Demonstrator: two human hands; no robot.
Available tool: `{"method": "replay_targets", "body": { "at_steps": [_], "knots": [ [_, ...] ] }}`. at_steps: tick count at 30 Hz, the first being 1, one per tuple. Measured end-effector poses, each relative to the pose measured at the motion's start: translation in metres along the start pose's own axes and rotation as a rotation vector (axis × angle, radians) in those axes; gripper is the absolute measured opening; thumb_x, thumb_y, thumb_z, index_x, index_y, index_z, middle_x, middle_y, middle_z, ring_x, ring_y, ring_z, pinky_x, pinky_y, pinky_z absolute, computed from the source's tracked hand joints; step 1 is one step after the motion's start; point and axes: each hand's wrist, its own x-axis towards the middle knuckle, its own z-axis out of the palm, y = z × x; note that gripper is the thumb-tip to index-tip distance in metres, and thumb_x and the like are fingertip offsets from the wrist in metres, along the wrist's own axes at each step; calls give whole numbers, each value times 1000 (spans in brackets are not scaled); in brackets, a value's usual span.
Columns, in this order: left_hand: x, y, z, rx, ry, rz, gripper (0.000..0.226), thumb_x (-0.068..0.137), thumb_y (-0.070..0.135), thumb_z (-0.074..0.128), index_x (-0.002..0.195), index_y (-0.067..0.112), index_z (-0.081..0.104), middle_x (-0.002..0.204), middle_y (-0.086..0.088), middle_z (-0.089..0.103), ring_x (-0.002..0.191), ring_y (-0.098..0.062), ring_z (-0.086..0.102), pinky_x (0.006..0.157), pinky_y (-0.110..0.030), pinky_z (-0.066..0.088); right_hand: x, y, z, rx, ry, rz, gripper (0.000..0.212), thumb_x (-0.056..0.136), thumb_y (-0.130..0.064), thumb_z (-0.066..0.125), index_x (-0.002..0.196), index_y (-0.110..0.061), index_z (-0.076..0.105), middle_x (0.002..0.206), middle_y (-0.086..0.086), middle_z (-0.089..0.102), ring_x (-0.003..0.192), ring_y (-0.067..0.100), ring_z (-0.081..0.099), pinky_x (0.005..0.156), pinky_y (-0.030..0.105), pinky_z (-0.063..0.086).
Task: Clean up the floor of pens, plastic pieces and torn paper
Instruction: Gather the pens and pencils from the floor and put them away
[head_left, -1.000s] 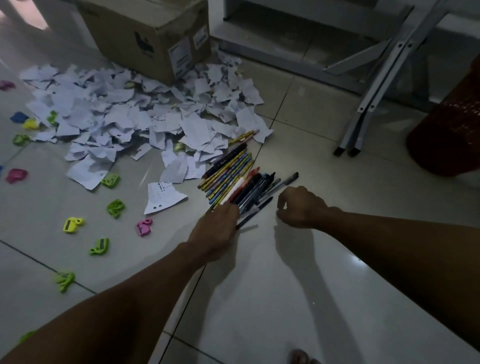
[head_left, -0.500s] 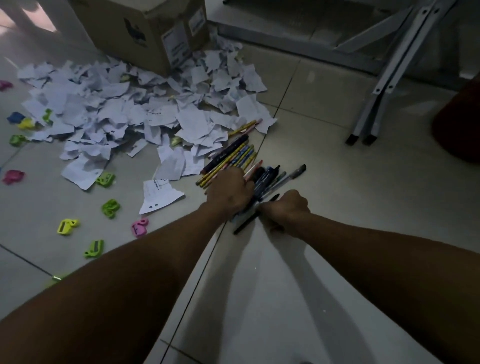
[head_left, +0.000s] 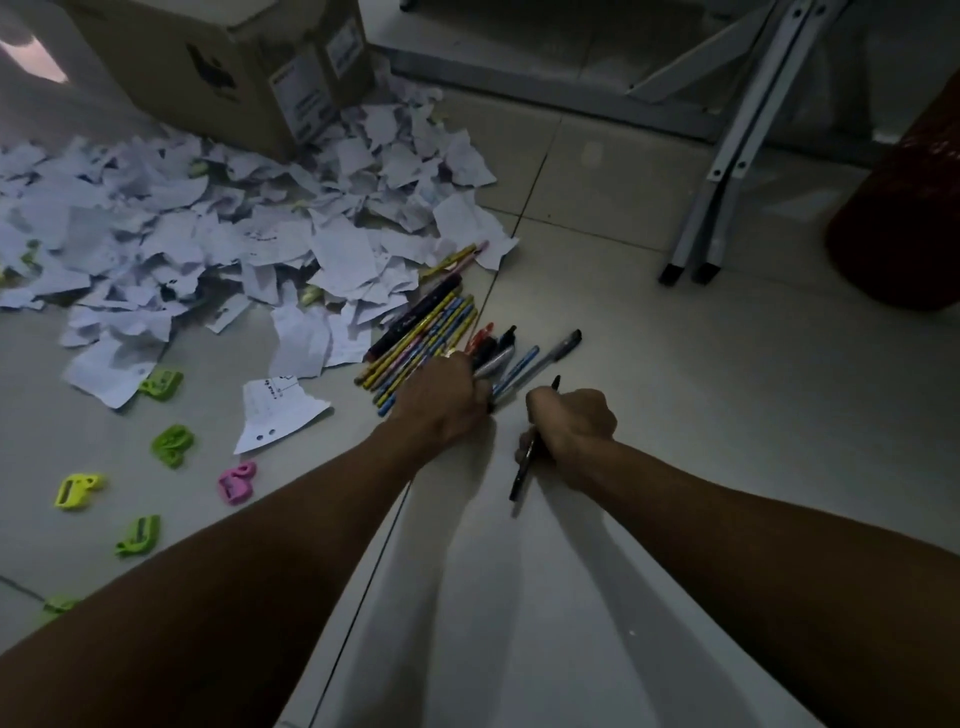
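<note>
Left hand (head_left: 441, 400): I can't see its fingers; it covers the near ends of the pens (head_left: 431, 332).
Cardboard box (head_left: 228, 62), eleven o'clock: top cropped.
Red bin (head_left: 904, 218), two o'clock: cut off, possibly mesh.
Torn paper (head_left: 208, 234): print unreadable.

Torn paper (head_left: 208, 239) spreads across the far left of the floor (head_left: 675, 415), in front of a cardboard box (head_left: 223, 67). Pens (head_left: 431, 338) lie just right of the paper. Plastic pieces (head_left: 171, 444) are scattered nearer, left. Folded metal legs (head_left: 727, 171) stand far right, a bin (head_left: 904, 208) beyond them.
</note>
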Motion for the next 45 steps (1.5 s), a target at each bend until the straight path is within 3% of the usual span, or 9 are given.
{"method": "replay_targets", "body": {
  "at_steps": [6,9,15,23,27,32,37,40,45],
  "knots": [
    [-9,2,-8,-330,119,-42,16,97,17,39,84,9,46,71,-6,47,64,-20,46,56,-32,35,29,-27,-10,191,116,47,16,91,-16,46,79,-5,46,88,9,50,73,19,48,52,22,31],
    [-13,1,-11,-579,100,-143,28,100,15,36,73,12,44,61,-5,44,51,-19,44,49,-27,33,30,-40,-12,82,139,-45,22,86,-23,64,93,-3,61,83,9,60,63,20,54,50,22,40],
    [-16,1,-33,-1073,21,-419,18,100,7,39,97,10,57,64,-7,53,47,-18,52,36,-21,39,42,-52,-4,-107,183,-85,42,77,-25,80,107,0,64,105,12,68,91,24,66,70,25,50],
    [-16,-12,-42,-1079,23,-550,29,94,22,43,65,14,41,49,-2,38,34,-12,29,41,-20,22,39,-49,-5,-128,199,-146,34,86,-23,60,112,-2,59,104,11,63,86,27,62,69,27,51],
    [-17,-9,-42,-1072,4,-541,30,96,25,46,71,10,49,49,-6,49,41,-20,49,44,-25,40,25,-42,-14,86,128,-99,23,91,-19,43,95,-4,59,72,10,67,46,15,56,38,16,34],
    [-24,-3,-44,-1270,-104,-526,20,97,13,43,81,6,52,67,-11,56,71,-27,62,67,-36,54,12,-25,-14,306,-27,-7,18,87,-13,41,77,-7,54,65,8,53,48,18,44,49,25,32],
    [-32,-6,-42,-1048,-36,-495,15,95,3,44,99,8,58,58,-4,46,37,-12,41,36,-19,31,8,-12,-12,364,-118,57,20,93,-15,37,78,-8,48,60,10,46,47,20,41,48,27,37],
    [-34,-7,-39,-978,95,-495,9,92,3,53,95,9,59,54,-2,43,30,-5,38,30,-13,28,9,-12,-6,235,-89,11,22,90,-28,51,78,-11,52,59,7,46,44,17,37,43,18,26],
    [-34,-16,-34,-967,140,-540,8,88,6,62,82,7,56,46,-1,38,27,-7,31,32,-15,23,10,-12,8,-240,52,-180,55,68,-42,83,101,-4,61,91,8,61,79,23,61,60,25,48]
  ]
}}
